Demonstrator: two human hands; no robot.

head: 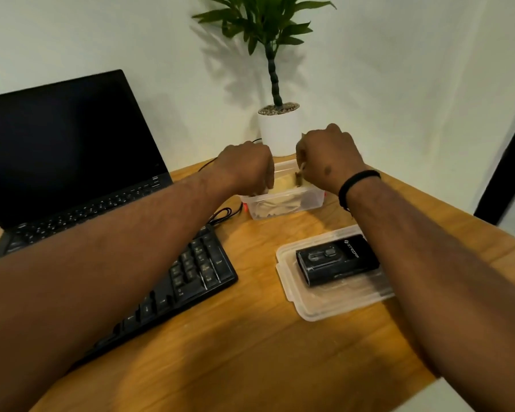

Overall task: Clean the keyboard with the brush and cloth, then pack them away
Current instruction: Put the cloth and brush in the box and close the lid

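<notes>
Both hands are out over the clear plastic container [283, 203] at the far edge of the wooden desk [250, 337], roughly twelve o'clock from the person. The right hand [329, 159] is curled around a small brush [298, 177], whose bristle end points down into the container, its long axis close to upright. The left hand [244, 168] has its fingers curled down at the container's nine o'clock rim, seemingly pinching the pale cloth [275, 203] that lies inside; the grip itself is hidden. Either hand is right at the box, so whichever comes next is a short drop or lift along that upright line. The keyboard [188, 281] lies at about eight o'clock from the container, under the left forearm. The container's lid [321, 304], with a black device [336, 260] on it, sits at five o'clock.
</notes>
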